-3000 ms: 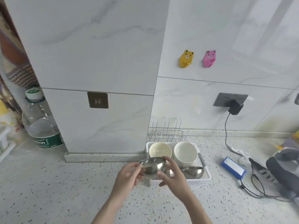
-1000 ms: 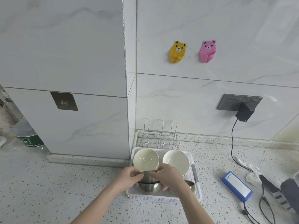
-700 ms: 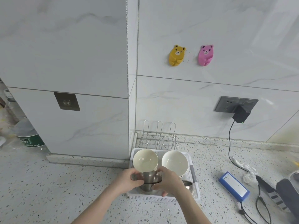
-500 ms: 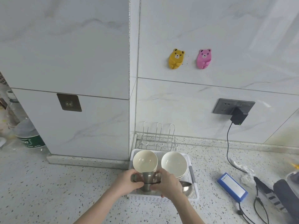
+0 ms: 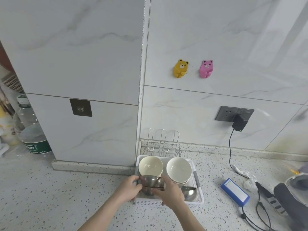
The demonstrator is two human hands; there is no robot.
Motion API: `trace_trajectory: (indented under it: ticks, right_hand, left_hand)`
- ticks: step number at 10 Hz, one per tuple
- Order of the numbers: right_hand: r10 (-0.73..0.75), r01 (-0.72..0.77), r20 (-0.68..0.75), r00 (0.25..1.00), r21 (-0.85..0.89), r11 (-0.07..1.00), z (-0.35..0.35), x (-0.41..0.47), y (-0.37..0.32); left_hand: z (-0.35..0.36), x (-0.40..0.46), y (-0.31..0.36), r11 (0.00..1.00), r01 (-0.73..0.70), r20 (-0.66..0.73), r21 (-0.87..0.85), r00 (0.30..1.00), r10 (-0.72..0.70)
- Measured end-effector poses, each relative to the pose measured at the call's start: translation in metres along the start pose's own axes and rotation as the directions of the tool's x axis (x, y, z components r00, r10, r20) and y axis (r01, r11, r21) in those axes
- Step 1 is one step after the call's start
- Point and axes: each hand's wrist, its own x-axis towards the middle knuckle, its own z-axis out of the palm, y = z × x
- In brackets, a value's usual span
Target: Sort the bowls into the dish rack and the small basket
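Steel bowl [image 5: 150, 182] between both curled hands

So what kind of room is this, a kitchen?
Probably a home kitchen counter: a speckled worktop against marble-look wall tiles, a wire dish rack, and a basket of bowls that both hands are handling.

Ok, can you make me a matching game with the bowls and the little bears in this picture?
Things:
1. steel bowl
2. yellow bear
3. blue box
4. wire rack

Places:
A. stuck on the wall, left of the pink bear
B. behind the white basket, against the wall
C. held by both hands over the basket
D. lying on the counter, right of the basket

Pairs: 1-C, 2-A, 3-D, 4-B
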Motion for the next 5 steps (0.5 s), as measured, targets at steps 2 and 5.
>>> trace_trajectory:
  ticks: [2, 5]
  right_hand:
    - [0.035, -0.042, 0.050, 0.998, 0.139, 0.989, 0.009, -0.020, 0.002]
    - [0.106, -0.099, -0.010, 0.994, 0.267, 0.959, 0.030, -0.041, 0.002]
  left_hand:
    - [-0.005, -0.016, -0.011, 0.996, -0.014, -0.013, -0.086, 1.000, 0.013]
    - [-0.035, -0.047, -0.055, 0.964, 0.111, 0.009, -0.240, 0.994, -0.112]
